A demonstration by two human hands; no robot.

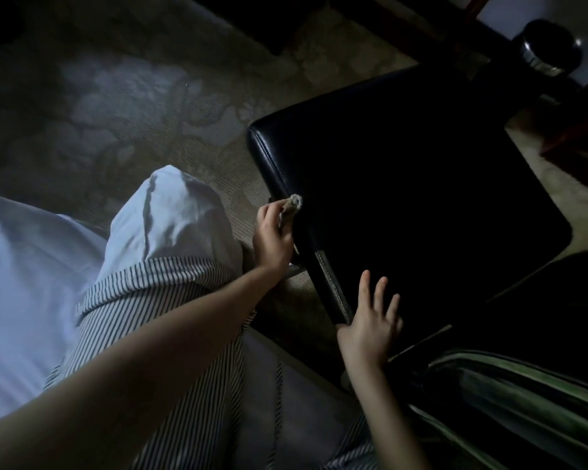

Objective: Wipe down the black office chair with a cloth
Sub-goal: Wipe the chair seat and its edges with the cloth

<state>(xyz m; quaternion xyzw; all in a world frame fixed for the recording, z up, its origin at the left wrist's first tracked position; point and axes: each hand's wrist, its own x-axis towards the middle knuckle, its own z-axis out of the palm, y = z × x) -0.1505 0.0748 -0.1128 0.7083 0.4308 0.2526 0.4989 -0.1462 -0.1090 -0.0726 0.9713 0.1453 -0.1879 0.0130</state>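
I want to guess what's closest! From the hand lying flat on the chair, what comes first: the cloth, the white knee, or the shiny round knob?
From the right hand:
1. The cloth, up-left, pinched in the left hand at the seat's edge.
2. The white knee, farther left.
3. The shiny round knob, far away, top right.

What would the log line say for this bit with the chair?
step: wiping seat edge | left hand: holds cloth against chair seam | right hand: open, flat on seat corner | floor: carpet

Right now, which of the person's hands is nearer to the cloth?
Left. The left hand grips the cloth against the seat edge. The right hand lies flat on the seat's near corner, apart from the cloth.
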